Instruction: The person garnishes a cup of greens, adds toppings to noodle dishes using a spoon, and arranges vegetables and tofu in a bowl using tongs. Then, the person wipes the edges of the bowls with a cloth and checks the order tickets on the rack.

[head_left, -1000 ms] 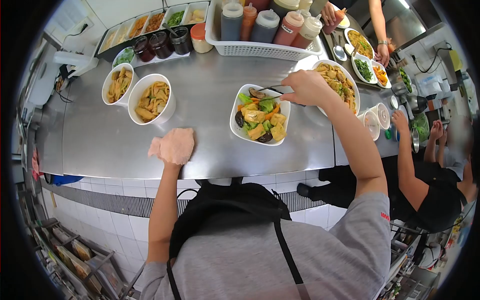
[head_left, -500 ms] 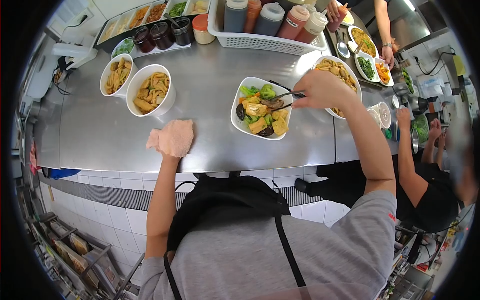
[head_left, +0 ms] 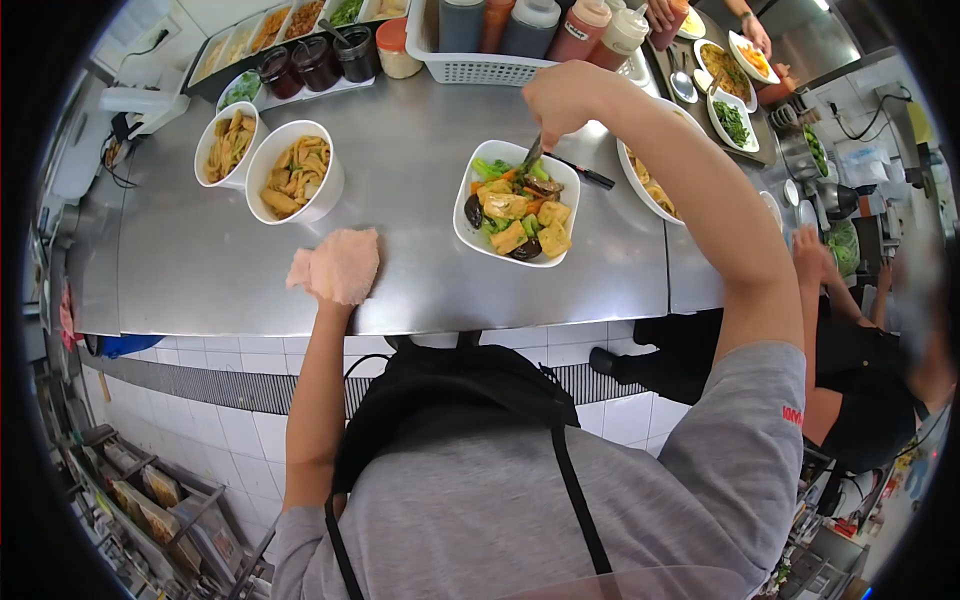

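My right hand [head_left: 572, 97] is closed around dark tongs [head_left: 533, 155], held steeply with the tips down in the food. Under them stands a white square bowl [head_left: 462, 225] of tofu chunks [head_left: 505, 206], broccoli, carrot strips and dark mushrooms. A black pen [head_left: 582, 173] lies just right of the bowl. My left hand [head_left: 334, 300] rests near the counter's front edge with a pink cloth [head_left: 338, 262] in it; the cloth hides the fingers. Beyond it stand two white round tubs of noodles, the nearer tub [head_left: 325, 195] touching or nearly touching the farther tub [head_left: 203, 165].
A white basket [head_left: 490, 72] of sauce bottles stands at the back, with dark jars [head_left: 322, 70] and topping trays [head_left: 265, 35] to its left. My forearm partly covers a noodle bowl [head_left: 632, 170]. Another person's hand [head_left: 755, 38] holds a dish at the far right; more people stand right.
My right hand has moved up and left, tipping the tongs steeper into the bowl's back part and uncovering the pen. The co-worker has lifted the dish of orange food away.
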`<action>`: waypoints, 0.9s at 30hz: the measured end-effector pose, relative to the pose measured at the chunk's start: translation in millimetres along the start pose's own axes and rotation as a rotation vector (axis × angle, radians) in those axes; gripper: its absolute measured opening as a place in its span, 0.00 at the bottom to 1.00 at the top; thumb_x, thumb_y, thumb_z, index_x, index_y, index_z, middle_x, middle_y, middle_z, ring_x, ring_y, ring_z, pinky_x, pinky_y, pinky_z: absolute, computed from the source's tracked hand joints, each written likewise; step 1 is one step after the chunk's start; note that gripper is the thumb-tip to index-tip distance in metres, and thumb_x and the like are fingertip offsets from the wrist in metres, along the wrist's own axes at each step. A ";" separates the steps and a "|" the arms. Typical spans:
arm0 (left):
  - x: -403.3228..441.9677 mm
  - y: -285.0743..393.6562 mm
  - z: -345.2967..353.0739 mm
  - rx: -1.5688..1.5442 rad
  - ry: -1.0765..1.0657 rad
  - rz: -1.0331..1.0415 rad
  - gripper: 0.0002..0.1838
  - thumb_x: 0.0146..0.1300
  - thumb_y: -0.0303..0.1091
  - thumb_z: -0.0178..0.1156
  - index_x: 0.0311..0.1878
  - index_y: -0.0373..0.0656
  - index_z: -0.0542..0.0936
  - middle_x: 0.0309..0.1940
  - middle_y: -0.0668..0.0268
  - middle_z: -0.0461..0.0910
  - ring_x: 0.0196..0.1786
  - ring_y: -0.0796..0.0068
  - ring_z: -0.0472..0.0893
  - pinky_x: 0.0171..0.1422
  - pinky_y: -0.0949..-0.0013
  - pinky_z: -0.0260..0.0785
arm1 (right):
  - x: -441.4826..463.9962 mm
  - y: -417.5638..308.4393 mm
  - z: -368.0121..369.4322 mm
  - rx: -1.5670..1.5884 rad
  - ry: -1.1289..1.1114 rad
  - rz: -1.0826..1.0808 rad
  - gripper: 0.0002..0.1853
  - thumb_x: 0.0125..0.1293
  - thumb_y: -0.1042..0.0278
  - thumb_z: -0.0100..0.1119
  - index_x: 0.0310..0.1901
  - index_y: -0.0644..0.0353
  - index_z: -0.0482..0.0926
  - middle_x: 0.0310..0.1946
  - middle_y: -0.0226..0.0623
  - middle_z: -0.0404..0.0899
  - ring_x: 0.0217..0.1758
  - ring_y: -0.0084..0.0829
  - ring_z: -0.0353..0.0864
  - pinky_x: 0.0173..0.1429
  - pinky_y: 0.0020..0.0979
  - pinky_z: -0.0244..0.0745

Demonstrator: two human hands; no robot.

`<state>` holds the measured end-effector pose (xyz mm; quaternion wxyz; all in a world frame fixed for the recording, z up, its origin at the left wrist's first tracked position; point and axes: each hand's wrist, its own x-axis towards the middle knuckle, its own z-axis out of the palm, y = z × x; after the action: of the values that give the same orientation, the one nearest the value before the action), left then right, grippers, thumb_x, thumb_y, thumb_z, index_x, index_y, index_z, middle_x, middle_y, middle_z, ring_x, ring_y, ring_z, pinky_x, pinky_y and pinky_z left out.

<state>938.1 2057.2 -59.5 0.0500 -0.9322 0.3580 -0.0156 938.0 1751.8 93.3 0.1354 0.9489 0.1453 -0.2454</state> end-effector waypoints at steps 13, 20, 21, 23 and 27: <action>-4.4 -4.6 1.7 -0.136 0.130 0.005 0.09 0.49 0.34 0.50 0.20 0.42 0.76 0.22 0.56 0.77 0.30 0.56 0.77 0.34 0.56 0.69 | -72.1 -52.0 152.6 0.607 0.809 0.411 0.14 0.51 0.58 0.64 0.37 0.56 0.81 0.22 0.37 0.77 0.22 0.35 0.77 0.28 0.32 0.72; -4.0 -4.9 7.4 -0.074 0.136 0.061 0.06 0.47 0.32 0.51 0.22 0.44 0.76 0.20 0.58 0.76 0.29 0.58 0.77 0.33 0.59 0.70 | -86.4 -68.4 149.2 0.547 0.767 0.308 0.14 0.49 0.59 0.65 0.36 0.57 0.80 0.18 0.34 0.74 0.19 0.34 0.75 0.24 0.33 0.69; -3.3 -5.0 7.1 -0.054 0.086 0.041 0.06 0.47 0.32 0.51 0.21 0.44 0.76 0.20 0.58 0.76 0.29 0.58 0.77 0.33 0.58 0.70 | -84.6 -67.2 147.2 0.539 0.755 0.296 0.15 0.49 0.60 0.65 0.36 0.58 0.80 0.18 0.35 0.74 0.19 0.34 0.74 0.24 0.34 0.69; -3.5 -4.5 5.2 -0.061 0.100 0.041 0.06 0.47 0.32 0.51 0.20 0.44 0.76 0.20 0.58 0.76 0.29 0.58 0.77 0.33 0.58 0.70 | -86.4 -59.7 134.5 0.637 0.669 0.302 0.16 0.49 0.59 0.65 0.36 0.60 0.80 0.17 0.36 0.74 0.19 0.35 0.75 0.25 0.33 0.69; -5.9 -6.8 3.8 -0.100 0.109 0.049 0.07 0.49 0.33 0.50 0.23 0.43 0.76 0.24 0.57 0.77 0.33 0.56 0.77 0.35 0.57 0.69 | -100.1 -31.5 100.6 0.831 0.595 0.227 0.19 0.48 0.57 0.66 0.37 0.64 0.81 0.18 0.41 0.76 0.21 0.35 0.76 0.27 0.31 0.70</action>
<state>938.5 2066.4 -62.5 -0.0158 -0.9223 0.3834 -0.0472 800.5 1726.9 53.2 -0.2739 0.9610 -0.0360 0.0140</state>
